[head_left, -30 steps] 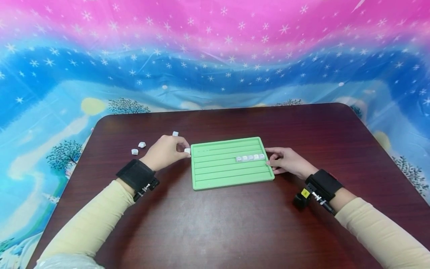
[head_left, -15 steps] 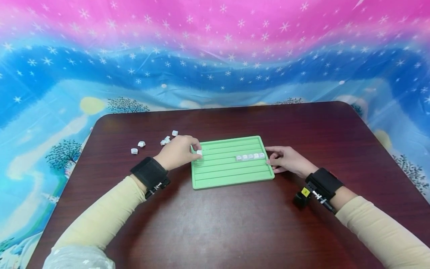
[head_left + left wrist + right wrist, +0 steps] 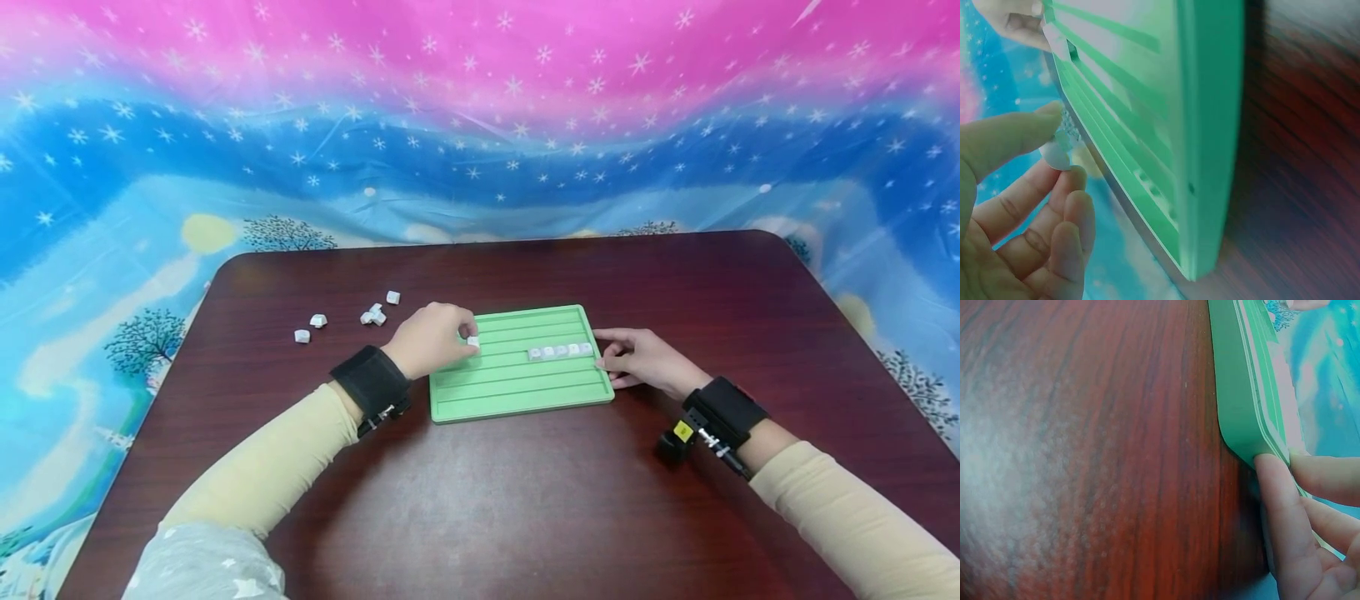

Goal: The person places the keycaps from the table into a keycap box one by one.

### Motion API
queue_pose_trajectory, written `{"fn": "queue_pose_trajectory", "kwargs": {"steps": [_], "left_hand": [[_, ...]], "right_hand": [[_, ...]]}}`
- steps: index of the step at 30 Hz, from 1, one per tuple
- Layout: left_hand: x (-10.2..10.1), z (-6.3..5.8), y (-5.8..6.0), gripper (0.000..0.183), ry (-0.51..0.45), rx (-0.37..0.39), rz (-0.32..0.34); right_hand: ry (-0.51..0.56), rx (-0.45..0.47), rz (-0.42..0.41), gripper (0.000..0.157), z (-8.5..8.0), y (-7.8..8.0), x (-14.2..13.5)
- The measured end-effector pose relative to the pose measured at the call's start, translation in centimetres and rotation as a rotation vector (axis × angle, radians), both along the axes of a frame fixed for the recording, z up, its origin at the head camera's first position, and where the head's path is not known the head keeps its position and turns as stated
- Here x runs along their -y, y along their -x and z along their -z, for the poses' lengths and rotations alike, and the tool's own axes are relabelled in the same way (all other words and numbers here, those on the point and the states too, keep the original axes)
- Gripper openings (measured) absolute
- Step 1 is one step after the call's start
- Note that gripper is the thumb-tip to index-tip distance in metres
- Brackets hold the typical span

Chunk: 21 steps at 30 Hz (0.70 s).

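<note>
A green grooved tray [image 3: 517,396] lies in the middle of the dark wooden table [image 3: 495,500]. A row of several white tiles [image 3: 558,351] sits in a groove at its right side. My left hand [image 3: 435,337] hovers over the tray's left part and pinches one white tile [image 3: 473,341] between thumb and fingertips; the left wrist view shows that tile [image 3: 1055,153] just off the tray's ridges [image 3: 1147,125]. My right hand [image 3: 637,358] rests against the tray's right edge, fingers touching its rim [image 3: 1254,447].
Several loose white tiles [image 3: 373,316] lie on the table to the left of the tray, two more [image 3: 309,328] farther left. A bright starry cloth [image 3: 480,125] hangs behind and around the table. Black straps with small cameras sit on both wrists.
My left hand has carried the white tile rightward from the tray's left edge to over its grooves. The right hand has stayed at the tray's right edge.
</note>
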<state>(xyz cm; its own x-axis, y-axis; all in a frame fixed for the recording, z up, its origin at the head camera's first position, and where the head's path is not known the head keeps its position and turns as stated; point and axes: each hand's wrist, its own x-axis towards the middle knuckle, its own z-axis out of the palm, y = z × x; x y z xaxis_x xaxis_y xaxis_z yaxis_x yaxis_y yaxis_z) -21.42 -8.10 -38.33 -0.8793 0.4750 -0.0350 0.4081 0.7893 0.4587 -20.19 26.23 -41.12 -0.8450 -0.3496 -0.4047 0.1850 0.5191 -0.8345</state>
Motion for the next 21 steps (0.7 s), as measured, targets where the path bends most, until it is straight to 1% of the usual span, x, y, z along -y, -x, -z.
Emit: {"fn": "queue_pose_trajectory", "kwargs": {"steps": [2, 8, 12, 15, 21], "left_hand": [[-0.6, 0.0, 0.0, 0.010, 0.005, 0.011, 0.002], [-1.9, 0.2, -0.1, 0.009, 0.032, 0.027, 0.039], [-2.4, 0.3, -0.1, 0.009, 0.051, 0.019, 0.052], [-2.6, 0.4, -0.2, 0.011, 0.063, 0.013, 0.047], [-3.4, 0.3, -0.1, 0.010, 0.071, 0.002, 0.068]], "right_hand": [[0.004, 0.001, 0.003, 0.069, 0.0, 0.0, 0.0], [0.016, 0.002, 0.002, 0.069, -0.2, -0.1, 0.1], [0.013, 0.005, 0.004, 0.068, -0.1, -0.1, 0.0], [0.014, 0.008, 0.005, 0.069, 0.1, -0.1, 0.0], [0.020, -0.001, -0.002, 0.072, 0.0, -0.1, 0.1]]}}
